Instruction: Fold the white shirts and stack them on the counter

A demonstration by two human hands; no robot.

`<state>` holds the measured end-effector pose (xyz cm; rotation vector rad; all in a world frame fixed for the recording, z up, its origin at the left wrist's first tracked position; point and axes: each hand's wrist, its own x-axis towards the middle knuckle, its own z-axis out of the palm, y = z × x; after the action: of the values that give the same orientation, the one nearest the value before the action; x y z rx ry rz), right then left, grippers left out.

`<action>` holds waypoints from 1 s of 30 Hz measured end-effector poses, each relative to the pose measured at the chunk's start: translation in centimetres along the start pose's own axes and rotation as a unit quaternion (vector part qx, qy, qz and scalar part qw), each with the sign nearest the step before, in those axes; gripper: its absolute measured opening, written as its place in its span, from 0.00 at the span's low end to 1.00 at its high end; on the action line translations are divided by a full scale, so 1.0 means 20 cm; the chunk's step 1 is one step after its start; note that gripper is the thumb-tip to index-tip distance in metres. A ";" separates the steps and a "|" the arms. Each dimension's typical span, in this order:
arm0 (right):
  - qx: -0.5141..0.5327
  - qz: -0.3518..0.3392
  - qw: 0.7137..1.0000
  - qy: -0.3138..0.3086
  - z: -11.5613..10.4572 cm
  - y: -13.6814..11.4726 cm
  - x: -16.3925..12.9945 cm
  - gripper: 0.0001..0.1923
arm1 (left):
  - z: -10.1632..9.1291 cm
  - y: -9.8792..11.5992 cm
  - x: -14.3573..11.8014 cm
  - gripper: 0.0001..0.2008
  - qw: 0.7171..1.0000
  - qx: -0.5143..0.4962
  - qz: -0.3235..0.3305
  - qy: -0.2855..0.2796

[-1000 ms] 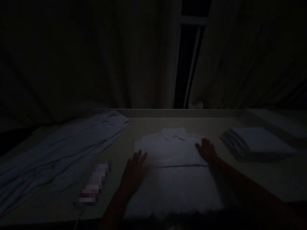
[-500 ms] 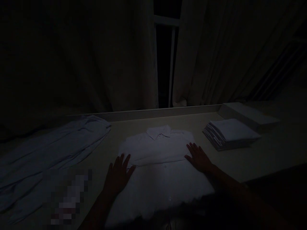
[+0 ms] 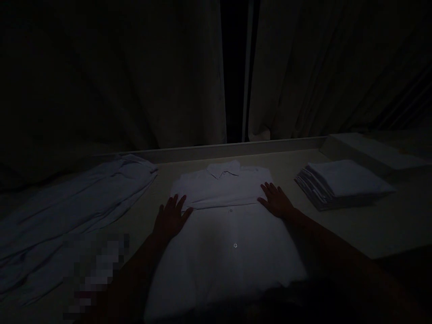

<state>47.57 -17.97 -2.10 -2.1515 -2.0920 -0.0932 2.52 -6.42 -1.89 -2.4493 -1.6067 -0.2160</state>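
A white collared shirt (image 3: 216, 243) lies front up on the table, its collar at the far end and a crease running across its chest. Two buttons show down its middle. My left hand (image 3: 171, 217) rests flat on the shirt's left edge by the crease, fingers spread. On the opposite edge lies my right hand (image 3: 276, 201), also flat, with its fingers apart. Neither hand grips the cloth. Dark shadow hides the shirt's near edge.
Rumpled pale garments (image 3: 84, 202) lie along the left. To the right stands a stack of folded white cloth (image 3: 351, 177), with a pale box-like block (image 3: 371, 150) behind it. A low ledge (image 3: 236, 149) and dark curtains (image 3: 189, 81) border the table's back. A blurred patch covers something at lower left.
The view has tilted down a little, so most things sit higher in the picture. Both hands stay flat at the shirt's edges beside the crease.
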 end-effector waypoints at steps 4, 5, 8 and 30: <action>-0.001 -0.004 1.000 0.002 0.03 0.03 0.09 0.42 | 0.03 -0.01 0.07 0.35 1.000 -0.003 0.011 0.009; -0.002 -0.006 1.000 0.003 0.04 0.04 0.10 0.42 | 0.04 -0.02 0.08 0.35 1.000 -0.004 0.011 0.008; -0.001 -0.012 1.000 0.003 0.05 0.06 0.13 0.41 | 0.06 -0.02 0.10 0.35 1.000 -0.019 0.008 0.010; 0.078 -0.162 0.981 -0.069 -0.05 -0.93 -0.34 0.37 | -0.41 0.15 -1.08 0.18 0.962 -0.090 -0.256 0.040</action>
<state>28.78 -24.33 -0.95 -1.7609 -2.4209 0.1858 -3.49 -28.86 0.78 -2.0538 -2.2396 -0.5509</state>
